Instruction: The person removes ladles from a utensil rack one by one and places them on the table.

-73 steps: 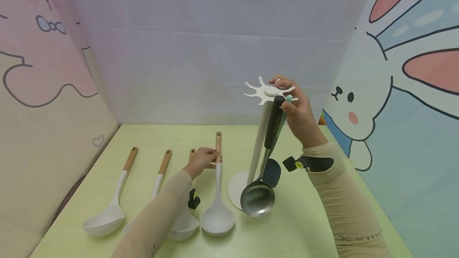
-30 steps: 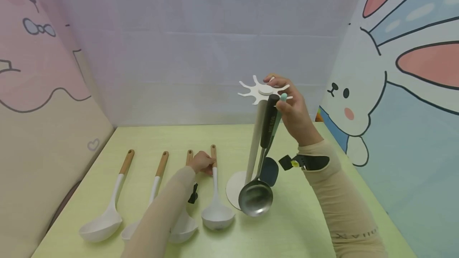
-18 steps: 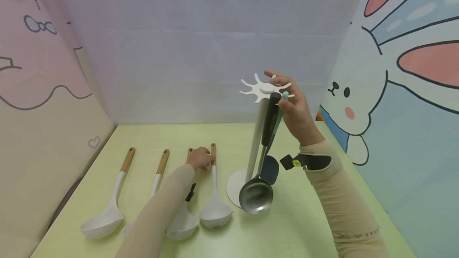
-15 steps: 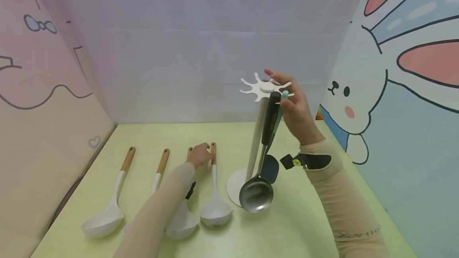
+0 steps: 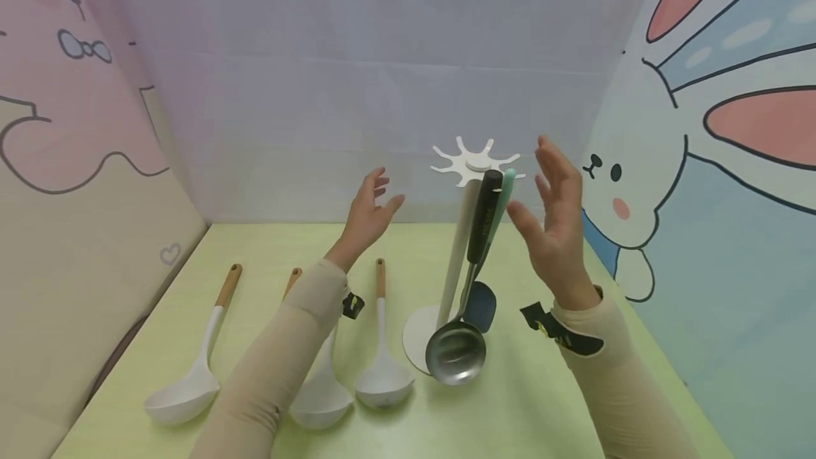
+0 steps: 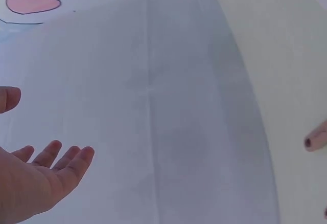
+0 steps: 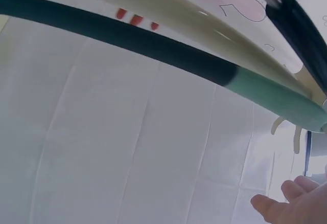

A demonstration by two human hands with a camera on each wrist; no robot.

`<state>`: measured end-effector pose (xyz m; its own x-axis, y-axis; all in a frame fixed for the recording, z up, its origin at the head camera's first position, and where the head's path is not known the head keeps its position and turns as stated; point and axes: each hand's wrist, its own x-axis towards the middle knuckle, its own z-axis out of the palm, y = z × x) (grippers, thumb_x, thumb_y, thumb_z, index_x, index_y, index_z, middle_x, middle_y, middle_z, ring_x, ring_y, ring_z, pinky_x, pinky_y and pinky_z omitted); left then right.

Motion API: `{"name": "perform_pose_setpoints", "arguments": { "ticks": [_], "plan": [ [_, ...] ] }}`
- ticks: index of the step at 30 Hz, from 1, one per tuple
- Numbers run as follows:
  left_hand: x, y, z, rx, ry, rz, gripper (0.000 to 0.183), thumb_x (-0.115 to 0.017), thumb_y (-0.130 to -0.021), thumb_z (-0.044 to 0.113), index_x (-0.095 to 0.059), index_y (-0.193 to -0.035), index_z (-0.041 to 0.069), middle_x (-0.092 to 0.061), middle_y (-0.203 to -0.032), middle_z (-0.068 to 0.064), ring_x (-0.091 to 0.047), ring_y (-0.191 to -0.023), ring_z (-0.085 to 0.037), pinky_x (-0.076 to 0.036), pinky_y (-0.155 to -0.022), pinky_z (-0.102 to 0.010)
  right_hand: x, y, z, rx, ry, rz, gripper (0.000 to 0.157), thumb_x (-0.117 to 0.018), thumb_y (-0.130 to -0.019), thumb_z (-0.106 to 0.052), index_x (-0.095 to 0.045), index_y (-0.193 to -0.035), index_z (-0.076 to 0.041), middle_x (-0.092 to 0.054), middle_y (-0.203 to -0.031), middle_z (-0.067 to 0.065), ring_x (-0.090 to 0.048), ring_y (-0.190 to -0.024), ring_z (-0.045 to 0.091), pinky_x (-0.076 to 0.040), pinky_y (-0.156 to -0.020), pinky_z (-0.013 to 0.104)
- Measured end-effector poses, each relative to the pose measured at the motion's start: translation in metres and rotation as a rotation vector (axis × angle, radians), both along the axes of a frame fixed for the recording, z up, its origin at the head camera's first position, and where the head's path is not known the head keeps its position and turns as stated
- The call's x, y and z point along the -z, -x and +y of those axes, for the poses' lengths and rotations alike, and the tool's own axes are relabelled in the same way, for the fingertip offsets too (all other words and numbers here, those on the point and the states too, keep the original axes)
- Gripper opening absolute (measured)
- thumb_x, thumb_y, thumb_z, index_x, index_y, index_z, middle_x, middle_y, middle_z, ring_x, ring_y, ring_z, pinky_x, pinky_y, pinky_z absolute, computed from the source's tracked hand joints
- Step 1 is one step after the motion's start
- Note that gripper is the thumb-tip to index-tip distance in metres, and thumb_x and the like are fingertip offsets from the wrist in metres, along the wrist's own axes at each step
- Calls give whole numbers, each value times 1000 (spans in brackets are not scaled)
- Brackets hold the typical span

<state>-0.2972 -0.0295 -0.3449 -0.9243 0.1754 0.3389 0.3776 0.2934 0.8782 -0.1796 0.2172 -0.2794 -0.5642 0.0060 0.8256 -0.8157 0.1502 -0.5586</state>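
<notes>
My left hand point(image 5: 368, 222) is raised above the table with its fingers spread and nothing in it. Below it lies a white ladle point(image 5: 384, 381) with a wooden handle, bowl toward me. To the right stands a white utensil rack point(image 5: 477, 161) with hooked arms round its top. From it hang a steel ladle point(image 5: 455, 354) with a black handle and a dark turner point(image 5: 479, 307) with a mint handle end point(image 7: 276, 98). Just right of the rack, my right hand point(image 5: 556, 232) is held up, fingers apart, touching nothing.
More white ladles lie to the left: one point(image 5: 185, 395) at the far left, one point(image 5: 321, 399) partly behind my left forearm, and another showing only its wooden handle end point(image 5: 293, 279). A pale fabric backdrop point(image 5: 287, 126) closes off the table's point(image 5: 542, 402) back.
My left hand has let go of the rightmost white ladle's handle and risen. My right hand has come off the rack's top and moved right. The utensils hang as before.
</notes>
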Motion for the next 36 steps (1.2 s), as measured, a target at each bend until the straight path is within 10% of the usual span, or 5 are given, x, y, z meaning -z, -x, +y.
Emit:
{"name": "perform_pose_setpoints", "arguments": {
  "ticks": [9,16,22,36],
  "plan": [
    [-57,-35,5,80,-214,283,53,-54,-102,16,-35,-150,4,-48,-145,-12,-49,-131,-24,-44,-105,-43,25,-24,2,287,-86,94,65,-65,-88,-21,-38,-137,11,-44,-143,14,-40,-136,26,-28,-112,54],
    [-82,-62,16,205,-268,559,53,-58,-95,10,-41,-143,-6,-49,-142,-18,-49,-131,-22,-48,-102,-37,56,-36,-10,344,-166,106,61,-64,-91,-32,-45,-127,14,-52,-124,26,-48,-122,22,-36,-101,42],
    [-89,-75,29,163,-136,850,58,-72,-86,8,-48,-136,-10,-53,-137,-23,-48,-131,-24,-46,-103,-36,78,-43,-22,281,-221,28,53,-66,-86,-12,-45,-130,9,-53,-122,22,-53,-111,27,-42,-90,32],
    [-84,-74,47,153,-161,955,31,-79,-80,3,-70,-107,-7,-70,-110,-21,-61,-119,-31,-48,-101,-35,107,-34,-33,247,-355,-89,37,-73,-82,4,-56,-116,1,-67,-98,9,-67,-72,17,-57,-58,33]
  ]
}}
